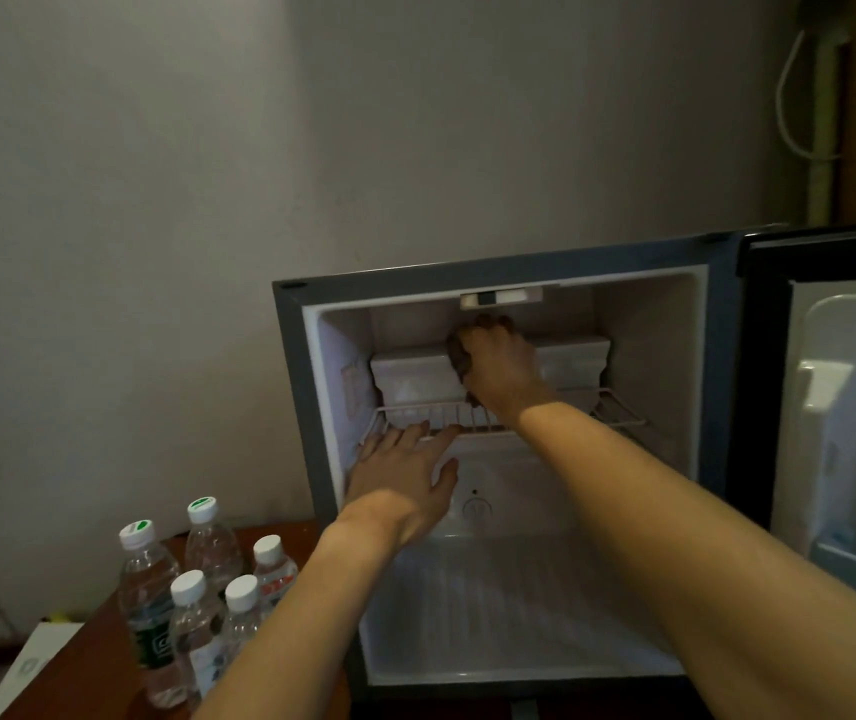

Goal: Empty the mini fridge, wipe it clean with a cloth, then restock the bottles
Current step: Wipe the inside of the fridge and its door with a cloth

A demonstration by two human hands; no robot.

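Note:
The mini fridge point(291, 387) stands open in front of me, with no bottles on its shelf or floor. My right hand point(501, 368) reaches deep into the top and grips a dark cloth point(459, 353) pressed against the white freezer box point(410, 379). My left hand point(405, 472) lies with straight fingers on the front edge of the wire shelf point(618, 410). Several clear water bottles point(148, 589) with white caps stand on the wooden table to the left of the fridge.
The fridge door point(841, 418) hangs open to the right, its white inner shelves showing. A white booklet point(31, 667) lies on the reddish-brown table point(98, 662) at lower left. A grey wall rises behind; a white cable and pipe run down at upper right.

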